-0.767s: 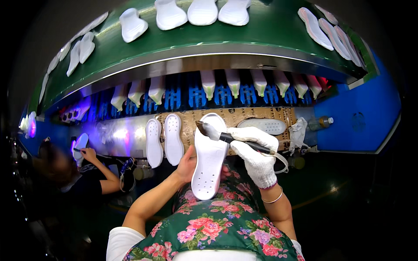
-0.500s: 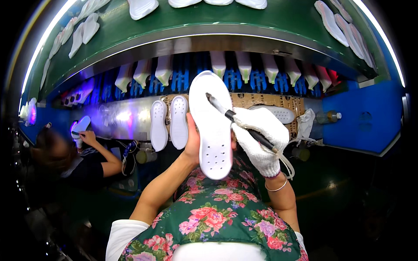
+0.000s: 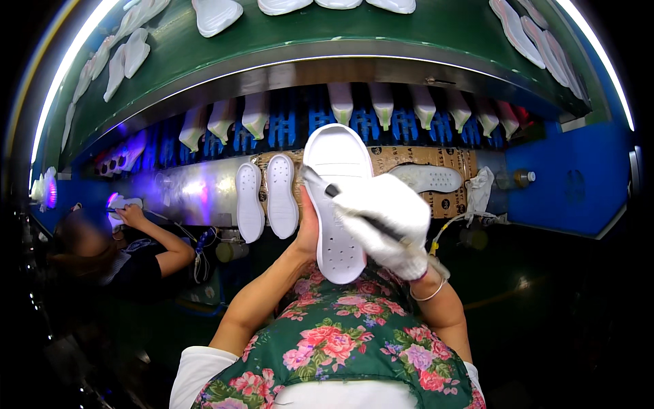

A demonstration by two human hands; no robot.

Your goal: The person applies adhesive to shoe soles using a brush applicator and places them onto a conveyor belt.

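My bare left hand [image 3: 309, 228] grips a white shoe sole [image 3: 338, 151] from its left side and from beneath, most of its fingers hidden under it. The sole lies lengthwise in front of me, small holes dotting its near end. In a white knit glove, my right hand [image 3: 385, 219] is closed round a dark-handled brush [image 3: 332, 190]. Its bristles reach the sole's left edge, near the middle; whether they touch, I cannot tell. A thin hose runs from the brush's back end past my wrist. The glove covers part of the sole and is smeared by motion.
Two white soles [image 3: 281, 198] lie left of my work on a metal surface, and a perforated sole [image 3: 436, 178] rests on cardboard [image 3: 398, 158] at right. Beyond stand blue racks [image 3: 281, 126] and a green shelf [image 3: 306, 35] bearing soles. A co-worker [image 3: 136, 238] sits at far left.
The brush has gone left and nearer me, from the sole's inner face to its left edge. My gloved hand moved left over the sole, which shifted slightly nearer and to the right.
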